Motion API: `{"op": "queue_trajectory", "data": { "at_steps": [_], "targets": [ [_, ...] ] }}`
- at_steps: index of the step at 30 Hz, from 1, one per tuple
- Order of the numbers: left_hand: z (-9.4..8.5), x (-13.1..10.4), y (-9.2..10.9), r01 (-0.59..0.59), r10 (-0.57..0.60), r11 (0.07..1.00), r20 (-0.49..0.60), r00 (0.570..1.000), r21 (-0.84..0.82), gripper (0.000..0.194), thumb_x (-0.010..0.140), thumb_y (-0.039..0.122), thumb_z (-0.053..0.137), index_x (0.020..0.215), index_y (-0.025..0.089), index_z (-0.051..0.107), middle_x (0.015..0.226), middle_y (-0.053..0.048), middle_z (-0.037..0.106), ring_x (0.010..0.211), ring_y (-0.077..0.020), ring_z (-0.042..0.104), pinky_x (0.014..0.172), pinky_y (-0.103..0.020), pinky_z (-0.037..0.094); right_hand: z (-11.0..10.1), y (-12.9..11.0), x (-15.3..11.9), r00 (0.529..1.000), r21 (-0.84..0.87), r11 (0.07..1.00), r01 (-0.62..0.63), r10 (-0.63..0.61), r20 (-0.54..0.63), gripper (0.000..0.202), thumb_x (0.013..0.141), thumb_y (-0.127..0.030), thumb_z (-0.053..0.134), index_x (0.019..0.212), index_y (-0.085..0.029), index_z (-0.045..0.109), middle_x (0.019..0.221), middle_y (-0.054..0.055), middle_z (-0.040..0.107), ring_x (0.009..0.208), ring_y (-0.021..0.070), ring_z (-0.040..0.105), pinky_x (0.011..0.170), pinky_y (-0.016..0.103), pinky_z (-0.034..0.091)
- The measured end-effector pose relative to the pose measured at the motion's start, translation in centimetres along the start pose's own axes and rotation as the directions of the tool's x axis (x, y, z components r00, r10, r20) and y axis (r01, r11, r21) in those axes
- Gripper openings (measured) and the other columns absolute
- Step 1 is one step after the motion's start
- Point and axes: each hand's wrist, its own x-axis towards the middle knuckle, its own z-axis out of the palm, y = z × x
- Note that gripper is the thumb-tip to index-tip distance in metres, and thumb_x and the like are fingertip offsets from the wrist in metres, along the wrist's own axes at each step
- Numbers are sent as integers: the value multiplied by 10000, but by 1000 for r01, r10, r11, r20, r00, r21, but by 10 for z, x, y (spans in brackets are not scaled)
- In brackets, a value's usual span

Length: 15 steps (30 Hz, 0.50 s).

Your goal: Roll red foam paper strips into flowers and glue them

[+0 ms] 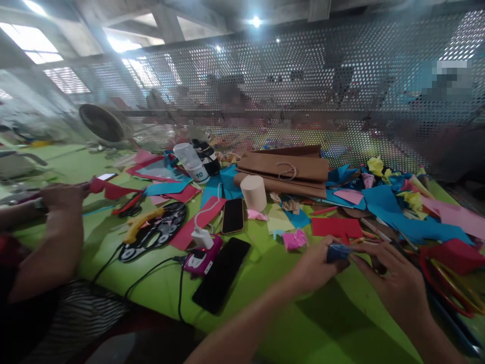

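Over the right part of the green table, my left hand [316, 263] pinches a small dark blue piece [338, 252], which looks like folded paper or film. My right hand [392, 270] comes in from the right, its thumb and index finger pressed at the piece's right end. A crumpled bright pink piece [295, 240] lies just left of my left hand, and a red paper rectangle [336, 227] lies behind both hands. A large black phone [223, 274] rests farther left on the table.
A white paper roll [253, 193], folded brown paper [284, 169] and a purple power strip [203, 259] with cables occupy the middle. Blue paper [409, 215] and a red ring-shaped object [435, 283] are at right. Another person's arm [56, 237] reaches in at left.
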Motion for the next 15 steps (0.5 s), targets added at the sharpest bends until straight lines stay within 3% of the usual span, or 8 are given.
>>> {"op": "queue_trajectory", "data": {
  "at_steps": [7, 15],
  "targets": [
    [0, 1, -1, -27, 26, 999, -12, 1000, -21, 316, 883, 322, 741, 1145, 192, 620, 1021, -51, 681, 873, -165, 596, 737, -254, 472, 2, 3, 0, 999, 15, 999, -43, 43, 9, 140, 987, -405, 692, 1057, -297, 747, 985, 30, 750, 650, 175, 632, 643, 336, 520],
    [-1, 0, 5, -49, 48, 998, 12, 999, 26, 349, 878, 270, 720, 1211, 225, 622, 1079, -50, 708, 953, -193, 640, 787, -273, 498, 5, 8, 0, 988, 48, 988, -147, 144, 64, 223, 999, -473, 637, 929, -268, 688, 936, 37, 733, 797, 225, 698, 707, 346, 524]
  ]
}}
